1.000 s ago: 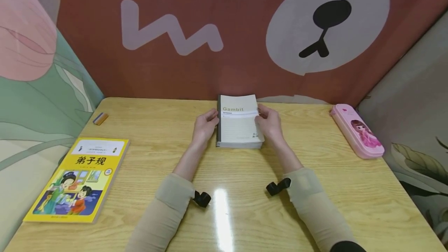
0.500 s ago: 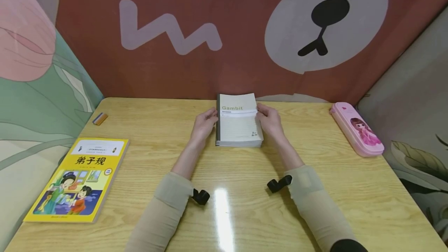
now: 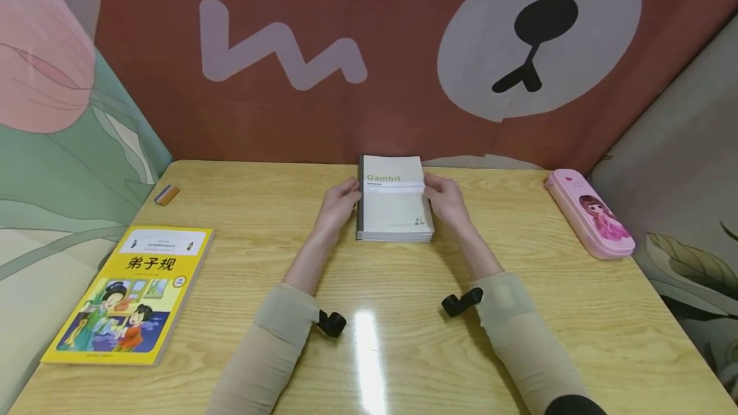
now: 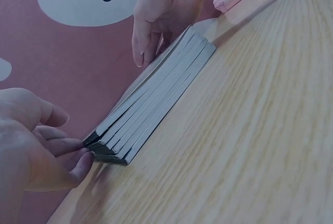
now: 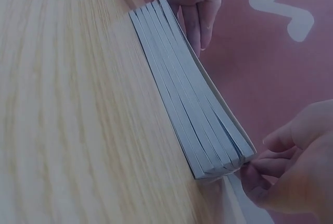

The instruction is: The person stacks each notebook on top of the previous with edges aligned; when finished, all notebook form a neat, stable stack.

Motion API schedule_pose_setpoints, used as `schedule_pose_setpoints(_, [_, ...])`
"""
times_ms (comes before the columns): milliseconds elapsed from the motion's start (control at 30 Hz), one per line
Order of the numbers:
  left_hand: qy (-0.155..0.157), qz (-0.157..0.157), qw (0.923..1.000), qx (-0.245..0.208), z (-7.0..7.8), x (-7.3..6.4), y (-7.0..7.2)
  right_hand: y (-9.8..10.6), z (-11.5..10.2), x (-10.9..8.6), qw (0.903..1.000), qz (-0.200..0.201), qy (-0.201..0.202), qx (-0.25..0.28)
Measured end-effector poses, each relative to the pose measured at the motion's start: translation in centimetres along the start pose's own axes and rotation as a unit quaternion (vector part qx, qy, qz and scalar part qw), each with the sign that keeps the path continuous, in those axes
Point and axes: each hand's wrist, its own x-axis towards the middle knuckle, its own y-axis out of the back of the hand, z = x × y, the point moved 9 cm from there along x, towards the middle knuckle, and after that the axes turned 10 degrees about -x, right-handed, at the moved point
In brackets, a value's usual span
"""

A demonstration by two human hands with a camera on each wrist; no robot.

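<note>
A stack of several notebooks [image 3: 394,207] lies on the table, the top pale cover reading "Gambit" and the dark spine edge facing left. My left hand [image 3: 337,203] touches that spine side with fingertips and thumb. On the opposite side, my right hand [image 3: 446,200] touches the page edges. In the left wrist view the layered edges of the notebook stack [image 4: 161,94] show small gaps, with the left hand [image 4: 36,140] at the near corner. The right wrist view has the right hand [image 5: 291,166] against the stack's other corner [image 5: 190,99]. Neither hand's fingers wrap round the stack.
A yellow picture-covered book [image 3: 129,296] lies at the left of the wooden table [image 3: 259,210]. Behind it is a small blue and brown eraser-like block [image 3: 167,195]. A pink pencil case [image 3: 590,213] sits at the right. A reddish-brown patterned backdrop [image 3: 398,114] stands behind the table.
Both hands stay at the sides of the notebook stack. The notebooks' edges look slightly more even than a second ago, and the right hand has shifted very little.
</note>
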Motion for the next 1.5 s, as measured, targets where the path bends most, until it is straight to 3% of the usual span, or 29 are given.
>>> schedule_pose_setpoints(633, [0.004,-0.004,1.0,-0.002,-0.3,0.4,0.0,-0.5,0.0,-0.3,0.9992,-0.032,0.002,-0.026])
schedule_pose_setpoints(900, [0.004,-0.004,1.0,0.001,-0.8,0.2,-0.1,-1.0,0.2,-0.6,0.996,-0.074,0.023,-0.045])
schedule_pose_setpoints(1000, [0.004,-0.008,1.0,0.002,-0.9,0.2,-0.1,-1.1,0.4,-0.7,0.9949,-0.095,0.022,-0.027])
schedule_pose_setpoints(1233, [0.01,-0.029,0.9992,0.025,-1.3,0.1,-0.5,-0.6,1.5,-1.0,0.9939,-0.1,-0.008,0.046])
schedule_pose_setpoints(1500, [0.013,-0.037,0.9985,0.038,-1.6,0.1,-0.6,-0.8,1.5,-1.4,0.9944,-0.101,-0.001,-0.031])
